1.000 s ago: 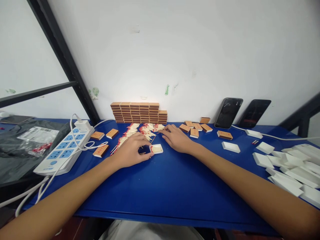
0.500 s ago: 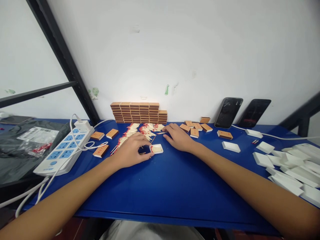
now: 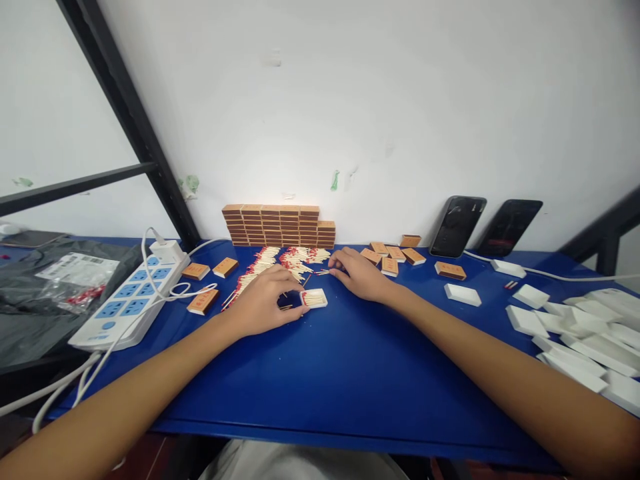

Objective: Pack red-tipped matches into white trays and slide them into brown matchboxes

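Observation:
A heap of red-tipped matches (image 3: pixel 280 261) lies on the blue table (image 3: pixel 320 380) in front of a stacked wall of brown matchboxes (image 3: pixel 279 225). A small white tray (image 3: pixel 313 298), partly filled with matches, sits near the middle. My left hand (image 3: pixel 263 301) rests curled beside the tray, its thumb and fingertips touching the tray's left end. My right hand (image 3: pixel 357 273) lies just right of the heap, its fingertips pinched on a few matches at the heap's edge.
Loose brown matchboxes (image 3: pixel 393 257) lie right of the heap, others (image 3: pixel 203 301) to its left. A white power strip (image 3: pixel 133 300) with cables sits at the left. Two dark phones (image 3: pixel 457 225) lean on the wall. Several white trays (image 3: pixel 575 333) pile at the right.
My right hand drew back from the heap toward me and to the right, its fingers closing on a few matches. My left hand stayed beside the tray.

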Action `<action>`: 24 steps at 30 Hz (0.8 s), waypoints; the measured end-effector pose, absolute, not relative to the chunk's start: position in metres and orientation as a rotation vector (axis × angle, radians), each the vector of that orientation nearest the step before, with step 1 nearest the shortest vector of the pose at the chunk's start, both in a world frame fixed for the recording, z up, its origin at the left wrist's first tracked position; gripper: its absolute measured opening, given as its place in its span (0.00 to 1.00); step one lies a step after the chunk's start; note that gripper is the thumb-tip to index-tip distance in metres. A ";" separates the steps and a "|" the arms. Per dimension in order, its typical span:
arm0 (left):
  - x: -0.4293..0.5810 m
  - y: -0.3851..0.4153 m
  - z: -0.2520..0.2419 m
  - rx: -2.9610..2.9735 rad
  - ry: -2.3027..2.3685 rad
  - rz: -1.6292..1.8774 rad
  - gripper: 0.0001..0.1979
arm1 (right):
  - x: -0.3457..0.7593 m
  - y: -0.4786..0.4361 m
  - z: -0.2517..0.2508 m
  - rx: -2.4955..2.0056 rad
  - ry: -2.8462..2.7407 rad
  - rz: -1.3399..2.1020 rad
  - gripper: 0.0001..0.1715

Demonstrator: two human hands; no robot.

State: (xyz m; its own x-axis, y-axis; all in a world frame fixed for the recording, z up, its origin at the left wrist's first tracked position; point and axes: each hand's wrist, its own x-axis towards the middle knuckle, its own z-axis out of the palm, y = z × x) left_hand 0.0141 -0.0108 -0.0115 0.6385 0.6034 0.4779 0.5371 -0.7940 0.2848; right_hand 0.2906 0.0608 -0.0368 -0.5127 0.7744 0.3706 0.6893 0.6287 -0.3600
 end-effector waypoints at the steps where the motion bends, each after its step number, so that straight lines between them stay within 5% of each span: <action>1: 0.014 -0.011 -0.012 2.736 0.956 0.864 0.11 | 0.290 0.061 -0.037 -1.117 -2.353 0.240 0.04; 24: 0.012 -0.008 -0.012 2.781 1.069 0.934 0.10 | 0.266 0.020 -0.006 -1.037 -2.460 0.439 0.08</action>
State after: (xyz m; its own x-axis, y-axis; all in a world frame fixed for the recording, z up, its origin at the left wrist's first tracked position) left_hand 0.0117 -0.0082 -0.0124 0.5865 0.6156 0.5264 0.6039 -0.7654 0.2222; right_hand 0.2658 0.0204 -0.0060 -0.6262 0.7331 0.2653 0.5960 0.6695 -0.4434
